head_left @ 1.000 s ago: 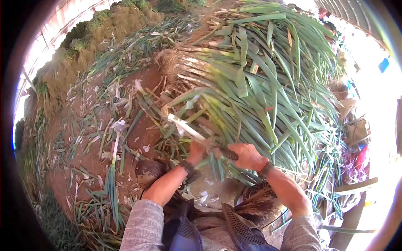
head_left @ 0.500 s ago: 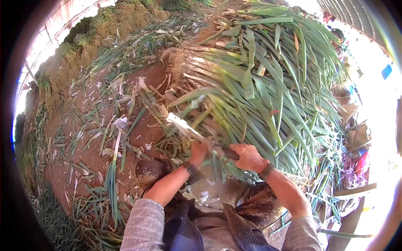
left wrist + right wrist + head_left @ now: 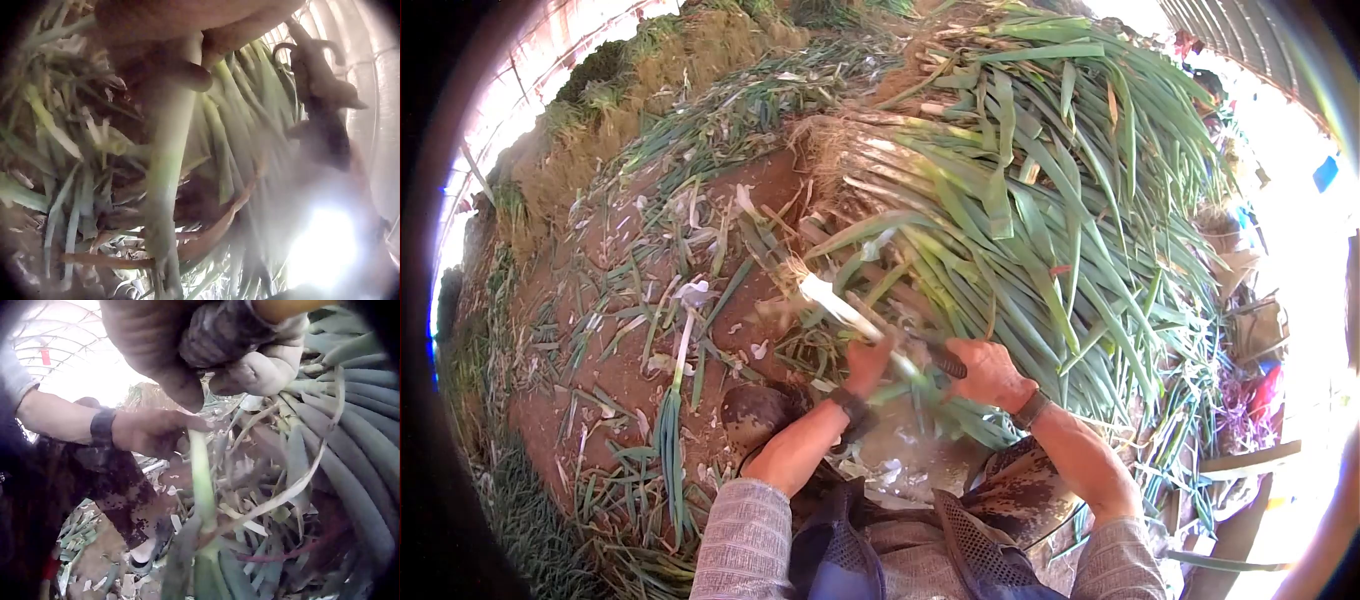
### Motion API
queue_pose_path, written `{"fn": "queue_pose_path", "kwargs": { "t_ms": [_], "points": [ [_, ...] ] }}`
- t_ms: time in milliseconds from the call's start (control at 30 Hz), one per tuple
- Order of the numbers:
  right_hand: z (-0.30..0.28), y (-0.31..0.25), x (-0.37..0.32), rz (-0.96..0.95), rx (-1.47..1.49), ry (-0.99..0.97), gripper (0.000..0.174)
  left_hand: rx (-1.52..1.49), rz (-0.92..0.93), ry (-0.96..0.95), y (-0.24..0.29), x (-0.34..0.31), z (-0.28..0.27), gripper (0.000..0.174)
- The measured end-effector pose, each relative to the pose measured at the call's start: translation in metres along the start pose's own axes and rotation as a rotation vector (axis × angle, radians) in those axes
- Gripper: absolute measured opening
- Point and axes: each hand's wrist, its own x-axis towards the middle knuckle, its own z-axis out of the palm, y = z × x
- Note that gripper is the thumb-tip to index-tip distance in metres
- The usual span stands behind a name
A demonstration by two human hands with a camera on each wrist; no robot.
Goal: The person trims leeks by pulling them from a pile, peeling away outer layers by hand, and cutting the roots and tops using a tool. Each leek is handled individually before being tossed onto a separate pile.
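the left hand [image 3: 867, 368] curls its fingers round a pale leek [image 3: 838, 306], just beside the right hand [image 3: 990, 374], closed round a dark handle [image 3: 946, 361], the leek's rooted end held above littered soil [image 3: 775, 185], near heaped leeks [image 3: 1020, 215].

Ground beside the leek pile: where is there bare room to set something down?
Brown soil shows mostly bare beside the root ends, and in a smaller patch between the lone leek and the left hand. Crowded: the leek pile and around the right hand.
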Motion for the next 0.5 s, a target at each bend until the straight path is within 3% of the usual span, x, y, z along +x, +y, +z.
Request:
{"fn": "queue_pose_path", "kwargs": {
  "t_ms": [100,167,300,367,400,467,500],
  "points": [
    [0.004,0.003,0.002,-0.017,0.046,-0.013,0.044,0.073,0.102,0.025,-0.048,0.016,0.011,0.026],
    [0.001,0.001,0.002,-0.049,0.086,-0.021,0.046,-0.201,0.173,-0.087,-0.048,0.009,0.014,0.026],
    [-0.002,0.005,-0.001,-0.092,0.081,-0.043,0.052,-0.145,0.195,-0.11,-0.025,-0.007,0.004,0.022],
    [-0.003,0.002,-0.003,-0.124,0.12,-0.048,0.053,-0.441,0.265,-0.154,-0.017,-0.015,-0.005,0.018],
    [-0.005,0.0,-0.005,-0.071,0.074,-0.121,0.051,-0.446,0.268,-0.149,-0.012,-0.012,-0.009,0.018],
    [-0.007,-0.002,-0.007,-0.022,0.02,-0.193,0.048,-0.348,-0.11,-0.026,0.005,-0.003,-0.016,0.018],
    [-0.005,0.0,-0.007,-0.025,0.048,-0.153,0.049,-0.396,-0.159,-0.015,0.014,-0.009,-0.02,0.018]
  ]
}}
